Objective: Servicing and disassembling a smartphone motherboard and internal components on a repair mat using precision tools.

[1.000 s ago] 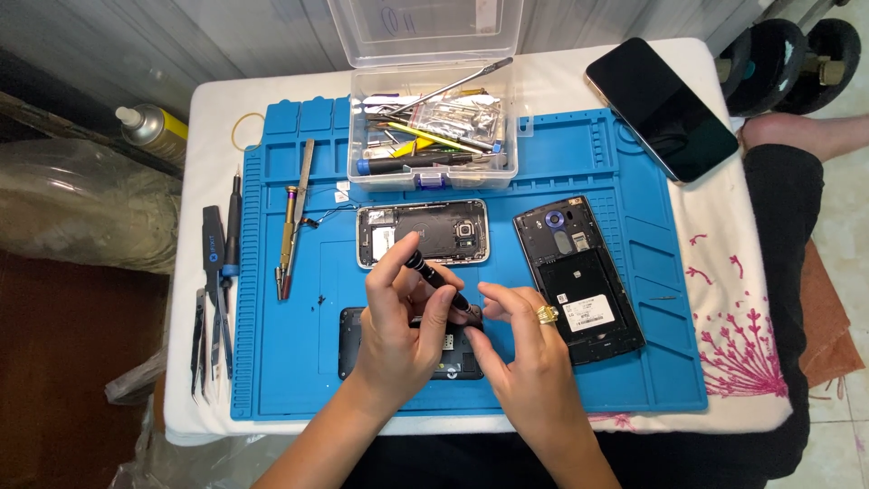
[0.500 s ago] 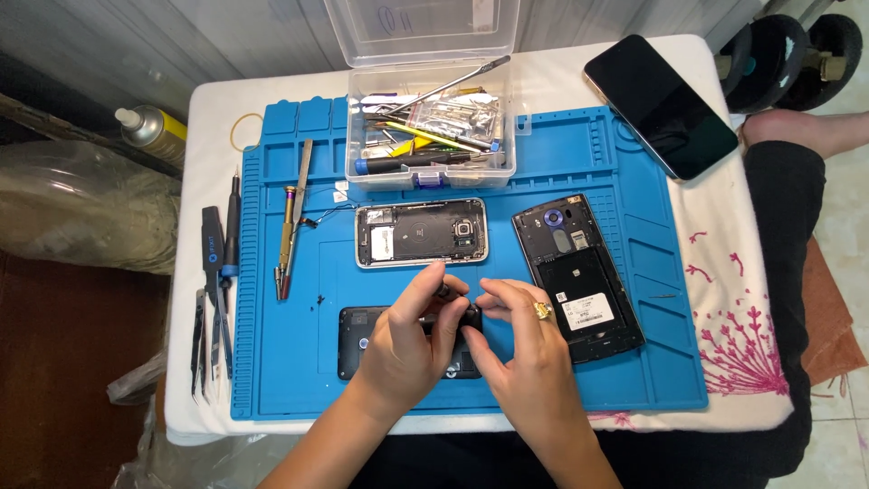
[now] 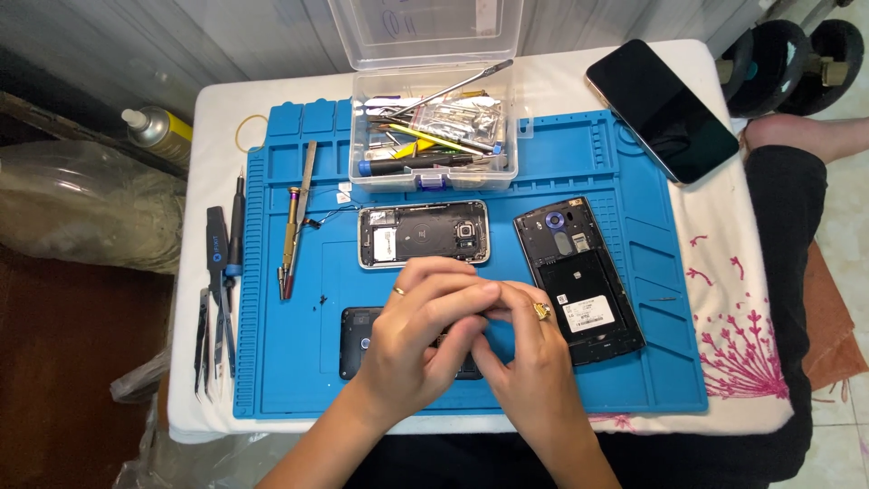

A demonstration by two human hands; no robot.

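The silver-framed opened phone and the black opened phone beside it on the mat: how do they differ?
The silver-framed opened phone lies crosswise on the blue mat; the black opened phone lies lengthwise, slightly tilted. The silver-framed one has a bright metal rim, the black one a dark rim and a white label. Both lie back cover off, untouched.

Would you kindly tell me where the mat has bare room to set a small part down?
The blue mat is bare at its lower left, between the tweezers and the black phone cover, and lower right beyond the open black phone. The middle is crowded: both hands, silver-framed phone, parts box.
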